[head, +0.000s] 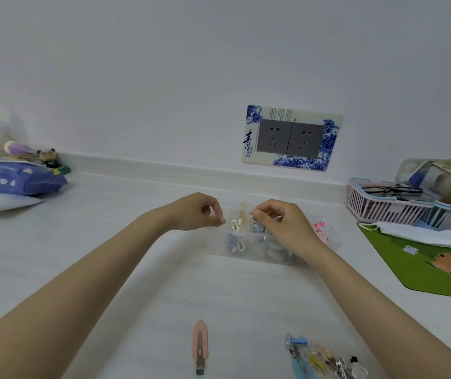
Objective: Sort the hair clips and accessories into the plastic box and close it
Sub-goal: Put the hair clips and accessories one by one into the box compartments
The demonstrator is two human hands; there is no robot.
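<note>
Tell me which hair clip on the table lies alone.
The long pink hair clip, lying by itself left of the mixed pile of clips.

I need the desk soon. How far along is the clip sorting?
Partway. The clear plastic compartment box already holds several clips. Both hands, left and right, work over it. The pink flat hair clip and a mixed clip pile remain outside; the box is unclosed.
</note>
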